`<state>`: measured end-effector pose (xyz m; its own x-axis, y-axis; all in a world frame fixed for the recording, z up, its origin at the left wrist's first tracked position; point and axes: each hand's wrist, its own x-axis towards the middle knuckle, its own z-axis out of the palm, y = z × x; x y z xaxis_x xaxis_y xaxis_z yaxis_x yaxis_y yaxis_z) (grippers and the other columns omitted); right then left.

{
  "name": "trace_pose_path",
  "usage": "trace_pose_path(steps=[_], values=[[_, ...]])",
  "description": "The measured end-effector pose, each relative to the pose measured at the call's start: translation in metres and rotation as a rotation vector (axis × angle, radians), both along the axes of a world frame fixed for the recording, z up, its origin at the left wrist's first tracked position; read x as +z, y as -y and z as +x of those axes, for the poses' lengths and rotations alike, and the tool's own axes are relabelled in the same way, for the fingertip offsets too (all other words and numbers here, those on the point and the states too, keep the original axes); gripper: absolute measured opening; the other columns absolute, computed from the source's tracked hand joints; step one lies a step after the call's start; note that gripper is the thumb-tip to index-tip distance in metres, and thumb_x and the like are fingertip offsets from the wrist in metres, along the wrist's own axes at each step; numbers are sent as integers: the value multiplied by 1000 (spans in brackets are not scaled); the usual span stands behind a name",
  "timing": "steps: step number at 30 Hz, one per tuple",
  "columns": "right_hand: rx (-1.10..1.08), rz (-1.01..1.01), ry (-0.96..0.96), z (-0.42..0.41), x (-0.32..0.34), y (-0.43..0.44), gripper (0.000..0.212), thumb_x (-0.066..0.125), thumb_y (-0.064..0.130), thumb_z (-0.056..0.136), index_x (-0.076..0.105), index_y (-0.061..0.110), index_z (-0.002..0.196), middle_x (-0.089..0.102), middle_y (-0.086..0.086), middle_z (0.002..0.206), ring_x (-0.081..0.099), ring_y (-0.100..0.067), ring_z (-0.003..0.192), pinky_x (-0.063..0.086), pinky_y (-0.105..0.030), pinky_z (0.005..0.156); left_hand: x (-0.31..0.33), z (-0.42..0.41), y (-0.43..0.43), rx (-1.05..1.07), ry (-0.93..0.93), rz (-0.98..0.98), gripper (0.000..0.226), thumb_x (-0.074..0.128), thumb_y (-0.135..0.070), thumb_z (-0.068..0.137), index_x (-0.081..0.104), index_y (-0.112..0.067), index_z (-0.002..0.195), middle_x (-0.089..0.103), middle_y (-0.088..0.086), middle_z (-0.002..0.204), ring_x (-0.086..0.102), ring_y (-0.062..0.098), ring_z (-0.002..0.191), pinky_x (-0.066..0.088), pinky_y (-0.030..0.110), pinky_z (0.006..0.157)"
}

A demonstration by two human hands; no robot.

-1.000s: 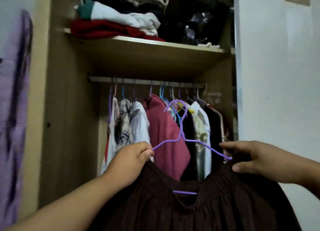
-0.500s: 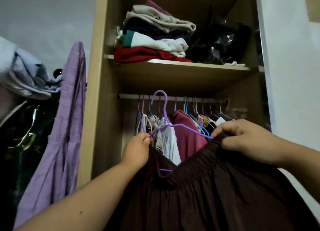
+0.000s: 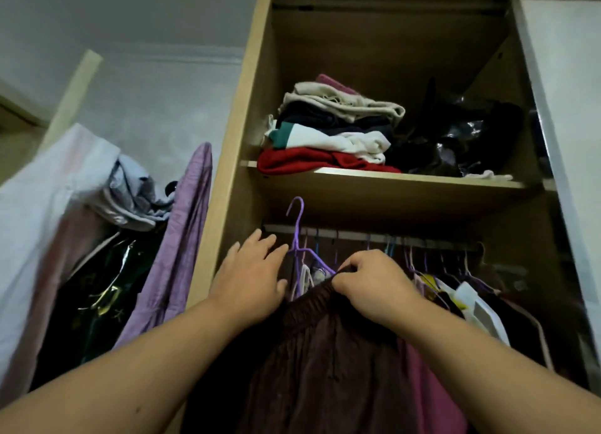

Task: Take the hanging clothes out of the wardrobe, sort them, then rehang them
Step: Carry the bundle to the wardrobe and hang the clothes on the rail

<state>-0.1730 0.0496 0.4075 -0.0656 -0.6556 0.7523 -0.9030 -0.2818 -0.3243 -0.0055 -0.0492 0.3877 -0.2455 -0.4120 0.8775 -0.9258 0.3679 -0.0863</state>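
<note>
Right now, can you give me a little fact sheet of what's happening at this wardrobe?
Place: open wardrobe, with a rail under a shelf of folded clothes
Free hand: left hand open, fingers spread, below the rail's left end
Holding hand: right hand pinches the brown skirt at its waistband
Hanger: purple hanger carries the skirt, hook raised above the rail, apparently not on it
On rail: hung clothes to the right
Stage: rehanging the skirt

Found no readable text, label, brand, number or sign. Made out only gold marks on the dark shiny bag (image 3: 97, 303), well left of the fingers of the left hand (image 3: 252, 280), and a yellow print on the white garment (image 3: 478, 306), right of the fingers of the right hand (image 3: 374, 284), both too blurred to read.
</note>
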Motion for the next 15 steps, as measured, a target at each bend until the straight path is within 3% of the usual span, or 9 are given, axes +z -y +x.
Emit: trace_pose_path(steps=[5, 9, 15], values=[[11, -35, 59, 8, 3, 40, 18, 60, 24, 76, 68, 7, 76, 66, -8, 72, 61, -23, 70, 46, -32, 58, 20, 37, 6, 127, -7, -209, 70, 55, -34, 67, 52, -13, 134, 42, 12, 146, 35, 34, 137, 39, 48, 102], [0, -4, 95, 18, 6, 80, 12, 57, 23, 76, 60, 12, 70, 57, -1, 63, 56, -19, 62, 34, -28, 47, 58, 63, 20, 181, -51, -155, 83, 54, -32, 81, 14, -11, 150, 9, 8, 159, 7, 27, 146, 20, 42, 117], [-58, -12, 154, 34, 15, 130, 12, 56, 23, 78, 60, 13, 79, 58, -1, 74, 57, -20, 71, 34, -27, 49, 98, 70, 42, 96, -14, -224, 86, 51, -29, 81, 5, -6, 151, 1, 11, 159, 0, 22, 147, 6, 35, 120]])
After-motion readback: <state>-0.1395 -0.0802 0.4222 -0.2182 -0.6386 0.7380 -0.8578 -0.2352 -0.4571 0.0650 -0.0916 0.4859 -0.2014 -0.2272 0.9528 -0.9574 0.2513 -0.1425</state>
